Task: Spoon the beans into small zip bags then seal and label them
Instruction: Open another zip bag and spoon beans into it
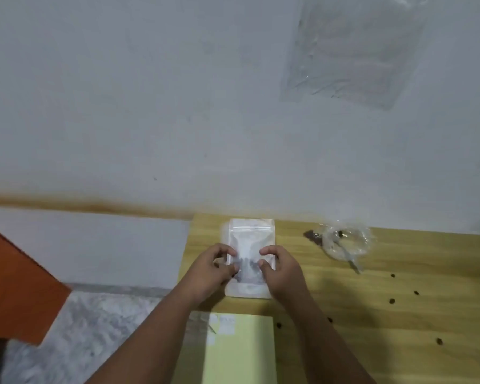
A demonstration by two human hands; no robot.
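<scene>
Zip bag (pixel 250 236) contents blurred (partly behind fingers (pixel 267 251)); pale sheet (pixel 241 353) cropped below.

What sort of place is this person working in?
Probably a plain room in a home or small workshop: a wooden table against a bare painted wall, a mottled stone floor, and a zip bag handled at the table.

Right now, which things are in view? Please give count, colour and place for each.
table: one, light wood, right.
zip bag: one, white, mid table, dark contents.
clear bag: one, crumpled, right of zip bag.
spoon: one, grey, in clear bag.
sheet: one, pale yellow, near edge.
spots: six, dark, scattered on table.
film: one, clear, on wall.
board: one, orange, left.
left hand: one, pinches zip bag's left side.
right hand: one, pinches its right side.
</scene>
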